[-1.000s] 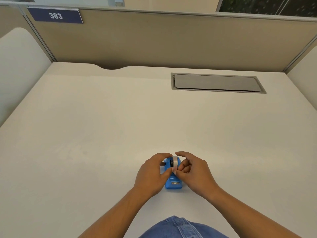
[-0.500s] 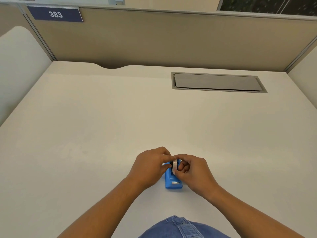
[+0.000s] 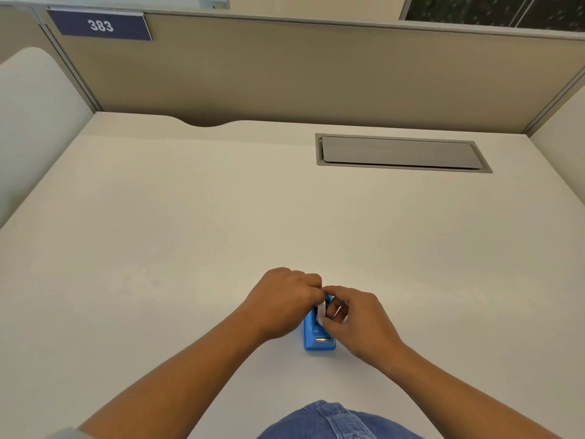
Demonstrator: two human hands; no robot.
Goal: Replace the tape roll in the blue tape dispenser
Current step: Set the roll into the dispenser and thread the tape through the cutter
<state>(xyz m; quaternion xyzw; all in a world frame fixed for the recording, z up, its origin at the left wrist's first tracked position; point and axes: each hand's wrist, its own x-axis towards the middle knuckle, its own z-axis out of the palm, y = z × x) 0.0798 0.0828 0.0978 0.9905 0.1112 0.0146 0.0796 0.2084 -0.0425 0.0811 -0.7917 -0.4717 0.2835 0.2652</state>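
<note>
Blue plastic tape dispenser [image 3: 319, 339] sits on the near middle of the white desk [image 3: 190, 232], between my two hands. My left hand [image 3: 283, 301] is curled over its far left side, fingers closed, touching the body; can't tell exactly what they pinch. My right hand [image 3: 356, 318] has thumb and forefinger closed on the pale tape roll [image 3: 321, 309], which stands on edge at the dispenser's far half. Whether the roll is seated in its cradle or just above it is hidden by my fingers.

Risks, my guess: the roll tilts and jams against the side walls if I push it crooked; the light dispenser could skid or tip if my left hand lets up; the loose tape end could stick to my fingers.

Dispenser's long axis runs near to far. The cutter end with the metal strip [image 3: 322, 339] points toward me, roll end away. Roll's hole axis goes left to right.
</note>
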